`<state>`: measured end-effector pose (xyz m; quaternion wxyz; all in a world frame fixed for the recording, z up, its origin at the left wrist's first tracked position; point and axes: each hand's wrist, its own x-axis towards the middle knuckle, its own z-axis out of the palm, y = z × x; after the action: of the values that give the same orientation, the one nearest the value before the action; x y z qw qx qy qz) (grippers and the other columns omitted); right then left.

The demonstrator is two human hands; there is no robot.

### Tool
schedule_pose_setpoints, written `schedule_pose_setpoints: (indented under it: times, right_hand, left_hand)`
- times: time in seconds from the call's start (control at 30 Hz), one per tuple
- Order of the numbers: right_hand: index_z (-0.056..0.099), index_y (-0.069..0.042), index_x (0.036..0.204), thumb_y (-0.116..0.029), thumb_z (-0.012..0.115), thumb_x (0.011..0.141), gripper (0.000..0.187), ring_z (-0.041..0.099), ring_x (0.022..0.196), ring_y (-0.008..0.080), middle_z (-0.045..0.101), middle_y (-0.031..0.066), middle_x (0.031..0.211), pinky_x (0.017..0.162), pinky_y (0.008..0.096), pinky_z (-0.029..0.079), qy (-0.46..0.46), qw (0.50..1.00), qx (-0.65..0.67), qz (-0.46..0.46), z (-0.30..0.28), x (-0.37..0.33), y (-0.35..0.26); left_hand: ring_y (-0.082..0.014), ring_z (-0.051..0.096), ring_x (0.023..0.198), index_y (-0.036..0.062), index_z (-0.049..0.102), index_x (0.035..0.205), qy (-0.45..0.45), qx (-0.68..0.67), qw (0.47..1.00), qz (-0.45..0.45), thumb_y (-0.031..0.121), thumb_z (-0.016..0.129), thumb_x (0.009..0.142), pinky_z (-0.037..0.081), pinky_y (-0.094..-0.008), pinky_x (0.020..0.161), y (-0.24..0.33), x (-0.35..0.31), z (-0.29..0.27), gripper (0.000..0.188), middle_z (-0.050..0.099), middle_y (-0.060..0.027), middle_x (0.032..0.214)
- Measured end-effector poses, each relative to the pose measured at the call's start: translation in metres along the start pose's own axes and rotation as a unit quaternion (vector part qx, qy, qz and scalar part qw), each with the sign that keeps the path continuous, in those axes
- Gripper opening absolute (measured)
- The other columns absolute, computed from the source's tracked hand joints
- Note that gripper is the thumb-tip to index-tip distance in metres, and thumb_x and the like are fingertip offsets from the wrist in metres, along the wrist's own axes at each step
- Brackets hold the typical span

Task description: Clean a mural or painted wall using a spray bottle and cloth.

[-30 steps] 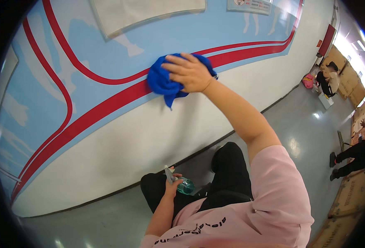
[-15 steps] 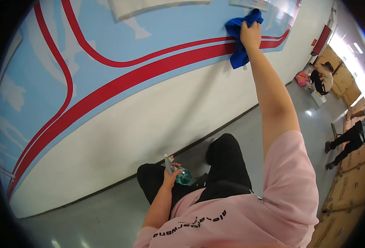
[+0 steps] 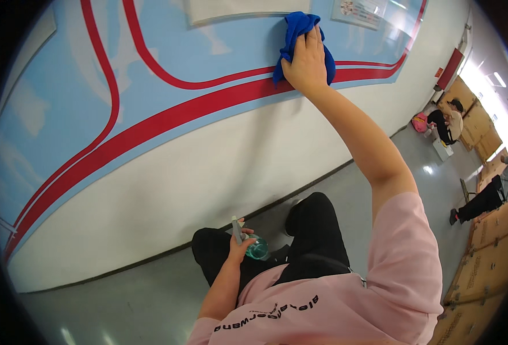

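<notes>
A bunched blue cloth [image 3: 293, 35] lies against the light blue wall panel [image 3: 225, 43], under my right hand [image 3: 308, 62]. The fingers of that hand point up along the cloth and press it to the panel, just above the wide red stripe [image 3: 179, 115]. Some of the cloth hangs past both sides of the hand. Low down by my knees, my left hand [image 3: 239, 244] is wrapped round the neck of a spray bottle [image 3: 257, 248] with a grey trigger head and see-through green body.
Pale framed boards [image 3: 237, 8] are fixed along the panel's top. Below runs white wall [image 3: 168, 178] down to a dark skirting edge and grey floor. To the right, one person sits by a white box [image 3: 442, 150], another stands near stacked wooden crates [image 3: 484, 259].
My right hand has slid the blue cloth leftward along the panel, and its fingers now lie flatter over it. The left hand keeps the spray bottle in nearly the same place.
</notes>
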<state>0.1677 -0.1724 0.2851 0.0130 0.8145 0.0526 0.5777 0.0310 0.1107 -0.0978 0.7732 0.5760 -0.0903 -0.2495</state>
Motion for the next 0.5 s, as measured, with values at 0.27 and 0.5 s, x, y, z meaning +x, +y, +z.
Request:
schedule_pose_setpoints:
  times: [0.27,0.5]
  right_hand:
    - [0.051,-0.001,0.104,-0.015,0.069,0.052,0.057,0.035,0.114,0.0355,0.038,0.0185,0.12,0.09,0.0439,0.032,0.027,0.99,0.053,-0.126,-0.002,0.014,-0.078]
    - [0.052,0.0,0.101,-0.011,0.067,0.054,0.051,0.037,0.112,0.0331,0.039,0.0168,0.119,0.089,0.0422,0.034,0.031,0.982,0.105,-0.157,-0.001,0.025,-0.119]
  left_hand:
    - [-0.0129,0.049,0.077,0.0128,0.035,0.127,-0.004,0.014,1.0,-0.006,-0.004,0.064,0.06,0.042,-0.0265,0.068,-0.002,0.002,-0.004,0.075,0.053,-0.0057,0.091]
    - [-0.0138,0.049,0.079,0.0132,0.035,0.127,0.013,0.031,0.999,-0.01,-0.004,0.064,0.059,0.042,-0.0281,0.07,-0.006,0.005,-0.005,0.075,0.053,-0.0058,0.09]
